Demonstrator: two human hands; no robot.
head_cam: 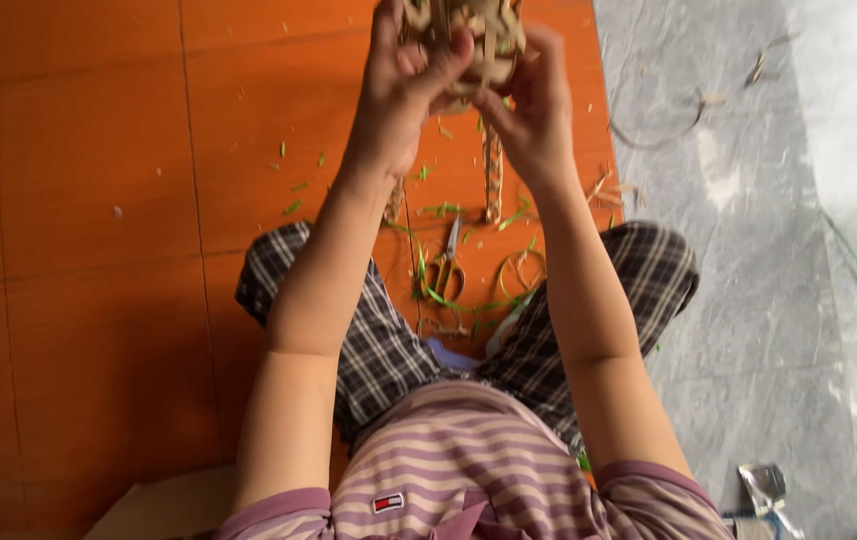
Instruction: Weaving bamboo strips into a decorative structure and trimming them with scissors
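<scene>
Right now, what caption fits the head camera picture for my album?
Both hands, left hand and right hand, hold a woven strip object above scissors.

— What are we wearing up top?
— A short-sleeved shirt (468, 450) with mauve and cream stripes, mauve cuffs, and a small patch on the chest.
— And below?
— Checked shorts (388, 340), dark with pale lines. Our forearms are bare.

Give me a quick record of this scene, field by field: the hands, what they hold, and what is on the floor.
left hand: grips the woven strip piece from the left side
right hand: holds the same piece from the right side
scissors: flat on the orange floor, between the knees
green leaf scraps: scattered around the scissors
posture: seated, checked shorts, both arms raised
</scene>
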